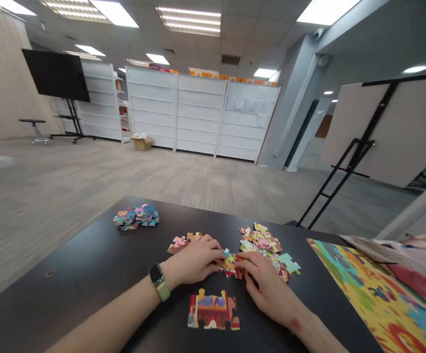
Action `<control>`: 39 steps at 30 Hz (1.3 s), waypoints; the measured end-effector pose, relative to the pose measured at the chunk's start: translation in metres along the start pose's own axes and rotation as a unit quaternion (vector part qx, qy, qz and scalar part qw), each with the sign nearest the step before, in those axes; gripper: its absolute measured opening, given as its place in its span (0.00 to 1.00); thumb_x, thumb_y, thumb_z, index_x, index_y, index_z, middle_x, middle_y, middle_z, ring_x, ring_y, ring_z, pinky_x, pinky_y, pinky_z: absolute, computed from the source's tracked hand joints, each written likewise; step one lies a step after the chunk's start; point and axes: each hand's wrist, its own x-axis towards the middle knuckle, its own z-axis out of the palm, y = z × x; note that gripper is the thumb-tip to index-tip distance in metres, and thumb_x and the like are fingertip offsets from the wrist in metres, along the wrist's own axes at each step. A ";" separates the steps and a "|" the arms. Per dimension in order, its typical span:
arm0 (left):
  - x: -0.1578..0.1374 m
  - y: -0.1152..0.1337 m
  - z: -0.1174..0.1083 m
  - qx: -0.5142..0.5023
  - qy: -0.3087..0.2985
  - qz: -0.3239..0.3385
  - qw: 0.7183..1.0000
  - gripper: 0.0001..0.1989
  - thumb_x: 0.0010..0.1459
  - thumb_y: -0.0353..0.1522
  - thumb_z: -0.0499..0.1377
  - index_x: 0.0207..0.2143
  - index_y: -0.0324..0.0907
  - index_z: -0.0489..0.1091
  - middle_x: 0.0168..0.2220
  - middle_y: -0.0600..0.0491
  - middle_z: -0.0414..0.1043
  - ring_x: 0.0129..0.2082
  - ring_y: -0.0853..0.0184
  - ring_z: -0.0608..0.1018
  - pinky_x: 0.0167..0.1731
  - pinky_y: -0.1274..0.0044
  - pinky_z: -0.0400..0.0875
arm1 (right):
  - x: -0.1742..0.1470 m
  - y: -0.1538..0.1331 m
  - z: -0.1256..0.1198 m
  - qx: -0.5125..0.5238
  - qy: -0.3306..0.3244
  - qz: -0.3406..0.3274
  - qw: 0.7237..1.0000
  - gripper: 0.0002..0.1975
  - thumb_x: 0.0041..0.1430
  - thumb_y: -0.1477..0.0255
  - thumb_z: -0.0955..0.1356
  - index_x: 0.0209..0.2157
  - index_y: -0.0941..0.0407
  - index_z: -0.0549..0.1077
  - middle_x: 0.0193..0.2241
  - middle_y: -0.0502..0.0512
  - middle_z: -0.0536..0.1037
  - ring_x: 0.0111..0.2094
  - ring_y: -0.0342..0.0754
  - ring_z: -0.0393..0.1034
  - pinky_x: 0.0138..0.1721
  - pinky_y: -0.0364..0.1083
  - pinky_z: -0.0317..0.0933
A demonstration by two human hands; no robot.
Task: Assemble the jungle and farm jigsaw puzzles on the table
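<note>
My left hand [198, 259], with a watch [156, 274] on the wrist, has its fingers curled and closed on a small colourful jigsaw puzzle piece [228, 261]. From the other side, my right hand [262, 279] pinches a reddish puzzle piece [239, 268] against it; its fingertips hide part of this piece. Several pink and brown pieces [179, 242] lie beyond my left hand, partly covered by it. Past my right hand is a loose heap of pieces [262, 240]. Nearer to me, a joined section of puzzle [213, 310] with purple and red print lies flat between my forearms.
A second pile of bluish pieces [137, 216] sits at the far left of the black table [98, 274]. On the right lie a bright printed picture sheet [378, 289] and some crumpled cloth [415, 260]. Beyond the table stands a board on a black easel [353, 157].
</note>
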 end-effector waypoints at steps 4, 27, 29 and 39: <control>0.000 0.000 -0.006 0.001 -0.005 -0.014 1.000 0.16 0.61 0.38 0.64 0.50 0.46 0.73 0.52 0.47 0.71 0.52 0.54 0.70 0.54 0.65 0.64 | -0.001 0.000 0.000 0.021 0.011 0.006 1.000 0.19 0.61 0.82 0.60 0.50 0.55 0.71 0.52 0.60 0.74 0.56 0.54 0.65 0.59 0.59 0.61; -0.001 0.032 -0.009 -0.026 0.065 0.006 0.998 0.33 0.52 0.42 0.69 0.57 0.46 0.63 0.48 0.49 0.71 0.47 0.55 0.73 0.48 0.67 0.67 | -0.010 -0.009 -0.011 0.123 0.019 0.040 0.991 0.30 0.56 0.72 0.72 0.59 0.54 0.63 0.56 0.61 0.71 0.58 0.58 0.63 0.61 0.58 0.59; 0.000 0.035 -0.007 -0.036 0.062 0.007 0.997 0.33 0.52 0.42 0.70 0.57 0.48 0.63 0.47 0.50 0.72 0.46 0.56 0.74 0.46 0.69 0.67 | -0.009 -0.008 -0.010 0.121 0.014 0.025 0.992 0.26 0.57 0.73 0.71 0.57 0.53 0.66 0.54 0.60 0.72 0.58 0.57 0.63 0.61 0.57 0.58; -0.007 0.016 -0.004 -0.063 -0.062 -0.024 0.996 0.49 0.43 0.53 0.71 0.64 0.48 0.60 0.51 0.47 0.68 0.49 0.52 0.72 0.50 0.68 0.66 | -0.013 -0.010 -0.040 0.114 -0.086 0.080 0.987 0.18 0.49 0.75 0.70 0.44 0.53 0.71 0.41 0.53 0.74 0.42 0.52 0.69 0.45 0.49 0.61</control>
